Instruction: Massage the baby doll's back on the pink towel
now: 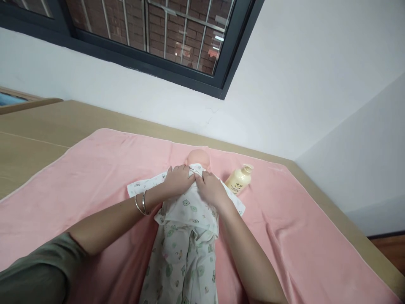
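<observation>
Doll (196, 158) under both hands — mid-counter, near the far edge.
Left hand (177, 179) and right hand (210, 188), each grip pinching the printed garment (186, 211) at its neck; lotion bottle (239, 179) lies just right.

surface: wooden bench (38, 126) | cover: pink towel (95, 177) spread across most of it, bare wood showing at 9 to 11 o'clock | on towel: baby doll (186, 228) in printed clothes at centre, head toward 12 o'clock | cream pump bottle (239, 179) lying at 2 o'clock of doll
</observation>
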### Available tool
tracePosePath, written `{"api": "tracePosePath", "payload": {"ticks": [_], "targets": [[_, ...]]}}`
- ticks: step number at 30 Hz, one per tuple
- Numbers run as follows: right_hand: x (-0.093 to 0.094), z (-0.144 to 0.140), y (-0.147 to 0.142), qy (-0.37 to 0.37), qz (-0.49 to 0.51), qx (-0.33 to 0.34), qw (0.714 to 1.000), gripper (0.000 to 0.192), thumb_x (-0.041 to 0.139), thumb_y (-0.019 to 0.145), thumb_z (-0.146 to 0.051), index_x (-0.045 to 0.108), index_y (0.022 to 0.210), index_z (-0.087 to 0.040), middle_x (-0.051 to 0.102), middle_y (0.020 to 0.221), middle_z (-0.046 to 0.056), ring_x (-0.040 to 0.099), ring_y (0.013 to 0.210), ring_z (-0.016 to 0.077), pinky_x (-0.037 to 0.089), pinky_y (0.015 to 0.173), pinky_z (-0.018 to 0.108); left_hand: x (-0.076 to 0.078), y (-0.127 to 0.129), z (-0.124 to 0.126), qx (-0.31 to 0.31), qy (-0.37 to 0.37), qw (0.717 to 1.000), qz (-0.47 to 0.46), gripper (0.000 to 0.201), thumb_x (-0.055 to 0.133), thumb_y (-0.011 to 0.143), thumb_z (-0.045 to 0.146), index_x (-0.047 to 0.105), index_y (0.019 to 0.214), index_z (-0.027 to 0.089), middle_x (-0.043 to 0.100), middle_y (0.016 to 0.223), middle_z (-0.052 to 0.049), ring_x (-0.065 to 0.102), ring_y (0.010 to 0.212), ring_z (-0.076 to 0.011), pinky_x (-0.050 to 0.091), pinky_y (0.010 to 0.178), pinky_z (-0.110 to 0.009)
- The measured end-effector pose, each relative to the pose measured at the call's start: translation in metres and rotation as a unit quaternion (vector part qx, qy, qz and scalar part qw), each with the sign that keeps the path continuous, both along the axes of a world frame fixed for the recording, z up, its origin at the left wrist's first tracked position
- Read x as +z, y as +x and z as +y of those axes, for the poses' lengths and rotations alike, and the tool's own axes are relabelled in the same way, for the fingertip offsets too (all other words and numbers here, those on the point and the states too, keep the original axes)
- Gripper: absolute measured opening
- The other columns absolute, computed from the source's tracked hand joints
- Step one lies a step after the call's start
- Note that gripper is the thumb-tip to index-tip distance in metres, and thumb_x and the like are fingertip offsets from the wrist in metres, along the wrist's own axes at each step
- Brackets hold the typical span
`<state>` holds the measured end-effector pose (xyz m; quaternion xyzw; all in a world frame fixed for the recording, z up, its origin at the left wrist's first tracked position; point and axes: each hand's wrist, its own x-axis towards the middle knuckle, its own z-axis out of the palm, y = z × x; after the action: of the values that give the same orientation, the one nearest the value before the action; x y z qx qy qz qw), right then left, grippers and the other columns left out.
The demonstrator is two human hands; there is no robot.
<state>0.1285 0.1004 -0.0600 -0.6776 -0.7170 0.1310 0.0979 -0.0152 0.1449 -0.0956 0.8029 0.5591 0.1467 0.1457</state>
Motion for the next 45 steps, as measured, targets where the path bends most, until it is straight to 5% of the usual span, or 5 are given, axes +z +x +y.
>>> {"api": "tracePosePath", "payload": {"ticks": [6, 15, 28, 36, 45], "targets": [[-0.012, 0.019, 0.016, -0.029, 0.007, -0.043, 0.999, 0.061, 0.020, 0.106, -0.054, 0.062, 0.125, -0.014, 0.066, 0.131, 0.019, 0.058, 0.125, 0.0321, 0.040, 0.102, 0.044, -0.011, 0.007, -0.024, -0.026, 0.134, 0.990, 0.021, 0.039, 0.038, 0.098, 0.031, 0.057, 0.124, 0.010, 0.062, 0.132, -0.024, 0.052, 0.130, -0.0379, 0.039, 0.109, -0.053], [-0.014, 0.015, 0.006, 0.006, -0.002, -0.061, 0.998, 0.058, 0.023, 0.106, -0.051, 0.059, 0.128, -0.012, 0.062, 0.136, 0.022, 0.051, 0.133, 0.0381, 0.033, 0.108, 0.059, 0.000, -0.002, 0.004, -0.003, 0.010, 0.999, -0.034, 0.040, 0.041, 0.093, 0.043, 0.063, 0.113, 0.017, 0.072, 0.114, -0.014, 0.066, 0.109, -0.0322, 0.048, 0.095, -0.045], [-0.013, 0.015, 0.006, 0.002, -0.005, -0.068, 0.998, 0.057, 0.023, 0.105, -0.051, 0.059, 0.128, -0.013, 0.063, 0.135, 0.022, 0.051, 0.132, 0.0373, 0.036, 0.107, 0.056, -0.005, 0.001, 0.002, 0.015, 0.028, 0.999, -0.028, 0.041, 0.042, 0.093, 0.044, 0.063, 0.118, 0.019, 0.072, 0.117, -0.012, 0.065, 0.114, -0.0306, 0.046, 0.100, -0.043], [-0.001, -0.010, -0.016, 0.014, -0.066, -0.019, 0.998, 0.042, 0.031, 0.103, -0.028, 0.059, 0.128, -0.009, 0.056, 0.143, 0.022, 0.048, 0.133, 0.0353, 0.037, 0.108, 0.049, -0.005, -0.001, 0.010, 0.014, 0.007, 0.999, -0.040, 0.034, 0.043, 0.092, 0.041, 0.063, 0.111, 0.020, 0.072, 0.119, -0.012, 0.066, 0.112, -0.0318, 0.047, 0.095, -0.044], [-0.009, 0.020, 0.022, -0.017, 0.016, -0.032, 0.999, 0.056, 0.025, 0.106, -0.051, 0.066, 0.118, -0.015, 0.071, 0.123, 0.016, 0.064, 0.114, 0.0286, 0.044, 0.093, 0.036, -0.005, 0.003, -0.022, -0.023, 0.085, 0.996, 0.014, 0.039, 0.040, 0.098, 0.038, 0.058, 0.122, 0.014, 0.064, 0.131, -0.019, 0.055, 0.127, -0.0346, 0.041, 0.108, -0.048]]}}
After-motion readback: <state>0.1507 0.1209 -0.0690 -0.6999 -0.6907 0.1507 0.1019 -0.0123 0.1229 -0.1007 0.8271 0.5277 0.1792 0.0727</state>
